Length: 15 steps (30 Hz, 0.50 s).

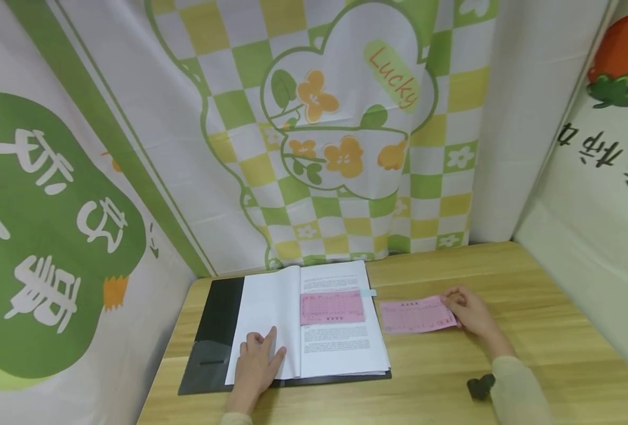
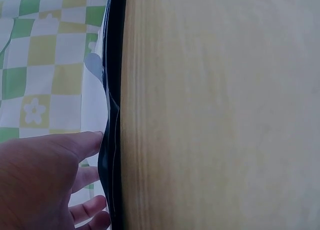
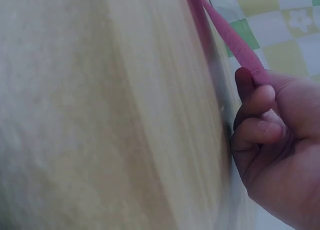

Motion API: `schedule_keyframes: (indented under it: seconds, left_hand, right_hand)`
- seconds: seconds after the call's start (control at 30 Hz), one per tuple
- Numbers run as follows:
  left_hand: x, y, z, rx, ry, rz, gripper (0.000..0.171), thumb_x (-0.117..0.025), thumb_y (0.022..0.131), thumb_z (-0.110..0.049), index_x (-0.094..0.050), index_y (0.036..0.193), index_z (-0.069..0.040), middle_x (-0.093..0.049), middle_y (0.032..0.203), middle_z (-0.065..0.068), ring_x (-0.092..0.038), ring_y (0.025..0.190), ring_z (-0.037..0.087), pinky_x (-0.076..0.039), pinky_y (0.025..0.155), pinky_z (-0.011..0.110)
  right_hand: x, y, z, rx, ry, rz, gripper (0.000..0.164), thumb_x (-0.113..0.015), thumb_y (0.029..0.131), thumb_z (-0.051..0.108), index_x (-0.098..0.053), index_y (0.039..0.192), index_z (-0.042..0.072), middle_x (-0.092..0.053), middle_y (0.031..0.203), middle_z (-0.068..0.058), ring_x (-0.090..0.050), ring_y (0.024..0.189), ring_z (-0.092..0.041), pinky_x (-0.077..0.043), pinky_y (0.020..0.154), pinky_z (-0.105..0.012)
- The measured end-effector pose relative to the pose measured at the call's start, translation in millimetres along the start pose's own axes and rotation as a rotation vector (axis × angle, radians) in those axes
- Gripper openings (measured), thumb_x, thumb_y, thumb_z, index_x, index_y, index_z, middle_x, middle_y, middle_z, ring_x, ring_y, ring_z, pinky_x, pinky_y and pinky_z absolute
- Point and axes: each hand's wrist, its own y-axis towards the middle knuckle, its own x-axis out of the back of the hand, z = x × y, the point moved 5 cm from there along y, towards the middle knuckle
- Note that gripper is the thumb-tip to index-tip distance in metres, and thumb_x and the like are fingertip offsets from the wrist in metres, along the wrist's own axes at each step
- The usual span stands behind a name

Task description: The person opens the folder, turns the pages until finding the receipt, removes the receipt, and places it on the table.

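Note:
My right hand (image 1: 469, 311) pinches the right end of a pink printed slip (image 1: 417, 315) between thumb and fingers; in the right wrist view the slip (image 3: 240, 49) slants up from the table, seen nearly edge-on. My left hand (image 1: 255, 363) rests with fingers spread on the blank left page (image 1: 266, 319) of an open black folder (image 1: 208, 372). A second pink slip (image 1: 332, 307) lies across the printed right page (image 1: 340, 348). In the left wrist view the folder (image 2: 115, 130) shows from its edge, the left fingertips right at the page.
A pale blue tab (image 1: 368, 293) sticks out from the folder's right side. Beside the right sleeve is a small black object (image 1: 481, 387). The wooden table (image 1: 431, 378) meets a checked curtain (image 1: 346, 224) at the back and printed cloth (image 1: 585, 236) on the right.

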Motion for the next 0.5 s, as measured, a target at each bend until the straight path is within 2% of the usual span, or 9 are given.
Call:
schedule_keyframes:
  seconds: [0.2,0.33,0.5]
  left_hand:
    - [-4.8,-1.1,4.2,-0.028,0.004,-0.059,0.059,-0.066,0.102,-0.041,-0.059,0.150,-0.008,-0.045,0.118,0.017,-0.044,0.095,0.031,-0.043,0.071,0.045]
    - [-5.5,-1.5,4.9,-0.031,0.005,-0.072,0.059,-0.065,0.102,-0.042,-0.059,0.150,-0.008,-0.046,0.119,0.017,-0.044,0.096,0.032,-0.043,0.072,0.045]
    - [-3.9,-1.9,4.0,-0.034,0.006,-0.072,0.058,-0.068,0.101,-0.040,-0.060,0.149,-0.008,-0.046,0.117,0.016,-0.045,0.095,0.031,-0.043,0.070,0.044]
  right_hand:
    - [-1.0,3.7,-1.4,0.009,-0.102,0.011,0.026,-0.064,0.106,0.016,-0.058,0.120,-0.005,-0.065,0.087,-0.013,-0.051,0.054,-0.011,-0.046,0.050,-0.028]
    - [0.0,4.1,-4.2,0.029,-0.164,0.007,0.027,-0.066,0.106,0.020,-0.060,0.117,-0.005,-0.067,0.090,-0.012,-0.055,0.061,-0.012,-0.047,0.054,-0.028]
    - [1.8,5.7,-8.5,0.038,-0.169,0.000,0.028,-0.067,0.105,0.021,-0.062,0.117,-0.004,-0.069,0.093,-0.013,-0.055,0.059,-0.013,-0.048,0.051,-0.029]
